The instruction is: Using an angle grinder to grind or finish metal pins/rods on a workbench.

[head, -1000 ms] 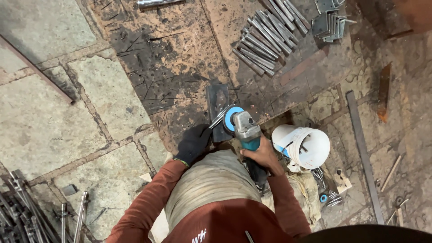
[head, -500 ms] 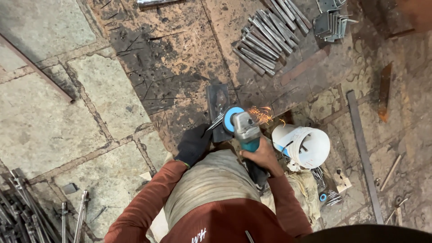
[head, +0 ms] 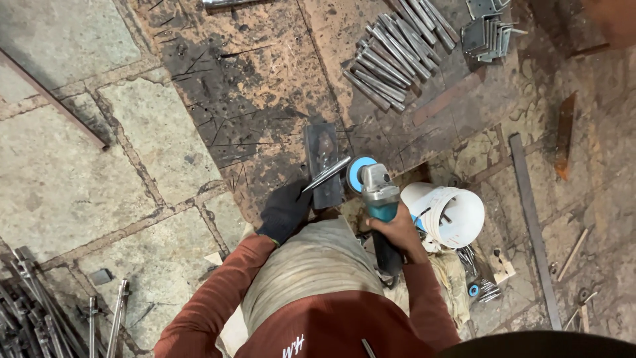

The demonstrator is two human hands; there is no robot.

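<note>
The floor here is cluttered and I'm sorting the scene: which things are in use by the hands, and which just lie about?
In use:
- left hand, gloved, holding a thin metal rod
- right hand gripping the angle grinder
- dark metal plate under the rod

Lying about:
- white bucket
- pile of cut bars
- stack of brackets
- long flat strip

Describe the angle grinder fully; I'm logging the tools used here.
The angle grinder has a teal body, a grey metal gear head and a blue disc guard facing the floor plate. It points away from the person, nose down and slightly tilted. The bare right hand grips its dark rear handle. Its disc sits at the end of a thin metal rod held by the gloved left hand. No sparks show. A white bucket stands just right of it.
</note>
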